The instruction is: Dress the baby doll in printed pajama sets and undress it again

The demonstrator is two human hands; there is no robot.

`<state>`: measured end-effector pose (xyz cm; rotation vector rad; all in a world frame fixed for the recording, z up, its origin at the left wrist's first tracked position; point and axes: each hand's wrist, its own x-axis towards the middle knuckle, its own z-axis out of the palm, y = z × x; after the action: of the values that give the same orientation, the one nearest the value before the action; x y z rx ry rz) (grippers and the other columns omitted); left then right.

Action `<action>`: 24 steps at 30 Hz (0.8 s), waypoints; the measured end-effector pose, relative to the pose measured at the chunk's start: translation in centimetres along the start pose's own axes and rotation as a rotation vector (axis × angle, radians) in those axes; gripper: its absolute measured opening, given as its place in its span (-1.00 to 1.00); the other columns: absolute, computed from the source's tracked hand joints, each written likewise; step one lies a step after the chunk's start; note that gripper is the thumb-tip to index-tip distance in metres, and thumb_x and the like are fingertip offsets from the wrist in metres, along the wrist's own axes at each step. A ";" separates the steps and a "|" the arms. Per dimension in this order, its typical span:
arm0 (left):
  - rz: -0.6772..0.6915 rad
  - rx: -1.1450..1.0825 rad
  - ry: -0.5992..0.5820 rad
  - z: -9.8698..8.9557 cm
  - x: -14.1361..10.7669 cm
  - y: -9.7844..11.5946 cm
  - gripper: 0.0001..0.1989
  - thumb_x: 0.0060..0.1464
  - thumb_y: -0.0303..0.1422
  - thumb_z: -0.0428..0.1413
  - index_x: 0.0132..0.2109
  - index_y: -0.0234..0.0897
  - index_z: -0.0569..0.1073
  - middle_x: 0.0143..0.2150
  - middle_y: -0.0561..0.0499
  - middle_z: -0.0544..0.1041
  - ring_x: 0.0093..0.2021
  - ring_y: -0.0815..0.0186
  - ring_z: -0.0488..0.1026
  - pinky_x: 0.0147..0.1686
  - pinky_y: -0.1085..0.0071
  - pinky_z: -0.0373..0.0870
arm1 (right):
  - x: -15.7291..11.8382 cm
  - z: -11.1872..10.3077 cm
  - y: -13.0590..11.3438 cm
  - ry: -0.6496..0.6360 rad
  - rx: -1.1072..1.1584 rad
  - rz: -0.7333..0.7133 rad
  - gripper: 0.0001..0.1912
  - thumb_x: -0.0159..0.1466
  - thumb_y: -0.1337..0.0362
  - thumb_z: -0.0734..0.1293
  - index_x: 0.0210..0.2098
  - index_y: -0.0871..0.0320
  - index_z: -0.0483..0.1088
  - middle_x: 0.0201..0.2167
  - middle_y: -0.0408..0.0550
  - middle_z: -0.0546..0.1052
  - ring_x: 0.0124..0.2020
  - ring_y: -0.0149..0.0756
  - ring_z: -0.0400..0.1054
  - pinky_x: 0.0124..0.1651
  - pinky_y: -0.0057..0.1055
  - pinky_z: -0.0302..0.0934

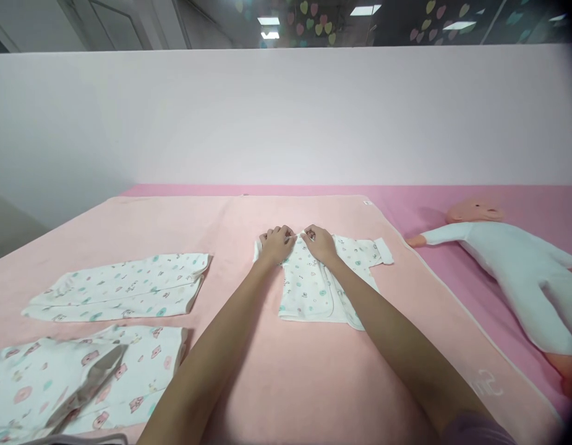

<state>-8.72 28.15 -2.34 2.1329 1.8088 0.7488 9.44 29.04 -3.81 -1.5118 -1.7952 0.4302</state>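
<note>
A small white baby shirt (308,290) with a green print lies spread on the pink blanket, its long sleeves out to both sides. My left hand (277,243) is closed at the shirt's upper left, by the shoulder, with the fingertips pinching the fabric. At the neckline my right hand (319,242) pinches the shirt too, close beside the left. A thin white edge or tie runs between the fingertips; which one, I cannot tell. My forearms cover part of the shirt's right side and left sleeve.
Folded white printed garments lie at the left, a green-patterned one (123,287) behind a pink-patterned one (141,377). A baby doll (508,266) in a white suit lies at the right on the pink mat (406,210). A white wall (286,117) rises behind the blanket (276,383).
</note>
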 end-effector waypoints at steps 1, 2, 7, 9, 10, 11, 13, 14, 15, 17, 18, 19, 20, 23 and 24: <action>-0.001 0.004 0.005 0.0 0.0 0.0 -0.77 0.39 -0.11 0.02 -0.05 -0.05 0.50 0.09 -0.05 0.60 0.19 0.01 0.41 0.30 -0.04 0.12 | 0.0 0.0 0.0 0.004 -0.035 -0.014 -0.87 0.45 0.16 0.33 -0.13 0.05 0.48 -0.18 -0.10 0.63 -0.10 -0.18 0.44 -0.03 -0.28 0.23; -0.001 0.007 0.010 0.1 0.0 0.0 -0.78 0.39 -0.11 0.02 -0.05 -0.05 0.50 0.09 -0.06 0.60 0.19 0.00 0.41 0.30 -0.04 0.12 | -0.1 0.1 0.0 0.010 -0.065 -0.026 -0.87 0.45 0.17 0.32 -0.13 0.05 0.47 -0.18 -0.08 0.62 -0.08 -0.16 0.43 -0.01 -0.26 0.23; -0.025 0.040 0.032 0.4 0.1 0.0 -0.82 0.41 -0.19 0.01 -0.02 -0.07 0.47 0.09 -0.09 0.59 0.20 -0.01 0.40 0.28 -0.03 0.15 | -0.6 0.3 0.1 0.026 -0.134 -0.057 -0.89 0.45 0.20 0.34 -0.09 0.08 0.40 -0.12 0.01 0.59 -0.05 -0.09 0.39 0.04 -0.19 0.21; -0.033 0.052 0.039 0.3 0.2 0.2 -0.82 0.42 -0.21 0.01 0.00 -0.08 0.47 0.12 -0.11 0.57 0.21 -0.02 0.39 0.28 -0.03 0.16 | -0.8 0.1 -0.2 0.041 -0.152 -0.066 -0.88 0.44 0.22 0.33 -0.05 0.08 0.38 -0.10 0.04 0.58 -0.04 -0.06 0.38 0.05 -0.17 0.21; -0.029 0.057 0.049 0.0 0.2 0.4 -0.82 0.42 -0.22 0.01 0.02 -0.08 0.47 0.15 -0.12 0.55 0.22 -0.03 0.38 0.29 -0.02 0.17 | -0.8 -0.2 -0.5 0.053 -0.168 -0.074 -0.86 0.44 0.25 0.33 -0.03 0.09 0.38 -0.07 0.06 0.57 -0.01 -0.04 0.37 0.06 -0.16 0.21; -0.019 0.063 0.064 -0.3 0.1 0.7 -0.82 0.43 -0.24 0.00 0.03 -0.08 0.47 0.17 -0.13 0.54 0.24 -0.03 0.37 0.29 -0.02 0.17 | -0.8 -0.6 -1.0 0.065 -0.188 -0.084 -0.83 0.43 0.27 0.34 0.00 0.10 0.38 -0.03 0.08 0.56 0.02 -0.02 0.36 0.07 -0.14 0.22; 0.011 0.076 0.101 -1.2 -0.7 1.5 -0.78 0.45 -0.30 -0.04 0.08 -0.10 0.48 0.22 -0.16 0.51 0.26 -0.02 0.36 0.29 0.01 0.21 | -0.8 -1.6 -2.1 0.075 -0.226 -0.101 -0.79 0.41 0.30 0.34 0.04 0.11 0.39 0.04 0.13 0.53 0.08 0.02 0.34 0.11 -0.11 0.23; 0.032 0.084 0.108 -1.7 -1.5 2.0 -0.74 0.45 -0.34 -0.07 0.10 -0.12 0.48 0.23 -0.17 0.51 0.26 -0.01 0.36 0.28 0.03 0.23 | -1.0 -2.3 -2.7 0.068 -0.236 -0.110 -0.79 0.42 0.30 0.33 0.04 0.12 0.41 0.06 0.15 0.53 0.10 0.03 0.34 0.12 -0.10 0.24; 0.060 0.092 0.099 -2.1 -2.6 2.5 -0.70 0.45 -0.37 -0.10 0.11 -0.14 0.48 0.24 -0.18 0.51 0.25 0.00 0.37 0.26 0.04 0.26 | -1.4 -2.9 -3.2 0.053 -0.240 -0.123 -0.81 0.43 0.29 0.31 0.02 0.12 0.43 0.06 0.15 0.53 0.10 0.03 0.35 0.14 -0.09 0.25; 0.138 0.108 0.033 -2.6 -5.3 3.3 -0.64 0.46 -0.39 -0.15 0.15 -0.17 0.49 0.25 -0.18 0.52 0.26 0.01 0.39 0.25 0.06 0.31 | -3.0 -4.0 -3.9 0.006 -0.237 -0.165 -0.80 0.48 0.26 0.26 0.01 0.14 0.46 0.05 0.16 0.55 0.11 0.03 0.37 0.19 -0.06 0.26; 0.180 0.117 -0.013 -2.6 -6.9 3.5 -0.62 0.47 -0.37 -0.16 0.19 -0.17 0.49 0.28 -0.18 0.51 0.29 0.02 0.39 0.27 0.07 0.31 | -4.3 -4.5 -3.9 -0.018 -0.234 -0.193 -0.75 0.49 0.24 0.23 0.05 0.15 0.47 0.08 0.17 0.55 0.13 0.03 0.37 0.23 -0.04 0.26; 0.217 0.126 -0.056 -2.4 -8.5 3.7 -0.59 0.48 -0.32 -0.16 0.26 -0.17 0.47 0.34 -0.18 0.49 0.35 0.02 0.36 0.32 0.06 0.29 | -5.7 -4.8 -3.8 -0.043 -0.230 -0.227 -0.68 0.51 0.22 0.20 0.14 0.17 0.45 0.14 0.19 0.54 0.20 0.04 0.36 0.28 -0.02 0.24; 0.237 0.137 -0.089 -2.2 -9.9 3.8 -0.55 0.49 -0.26 -0.16 0.34 -0.16 0.42 0.42 -0.17 0.43 0.44 0.01 0.30 0.40 0.04 0.23 | -7.3 -5.2 -3.7 -0.068 -0.224 -0.263 -0.60 0.52 0.20 0.18 0.26 0.18 0.39 0.23 0.21 0.50 0.28 0.05 0.33 0.34 0.00 0.21; 0.239 0.173 -0.153 -1.4 -12.8 3.6 -0.39 0.49 -0.10 -0.16 0.56 -0.13 0.19 0.61 -0.13 0.18 0.63 0.01 0.00 0.56 -0.01 -0.02 | -11.4 -6.5 -3.4 -0.137 -0.182 -0.384 -0.38 0.56 0.13 0.12 0.54 0.10 0.06 0.49 0.16 0.30 0.51 -0.02 0.12 0.51 0.06 0.05; 0.234 0.185 -0.164 -1.2 -13.2 3.6 -0.35 0.48 -0.08 -0.16 0.59 -0.12 0.13 0.63 -0.12 0.14 0.65 0.01 -0.06 0.58 -0.03 -0.08 | -12.3 -7.4 -3.6 -0.131 -0.159 -0.418 -0.38 0.57 0.12 0.09 0.57 0.06 0.01 0.51 0.12 0.27 0.54 -0.06 0.09 0.54 0.07 0.00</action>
<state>-7.65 14.50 -2.48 2.4758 1.6191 0.4521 12.61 15.04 -0.40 -1.1838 -2.2262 0.1857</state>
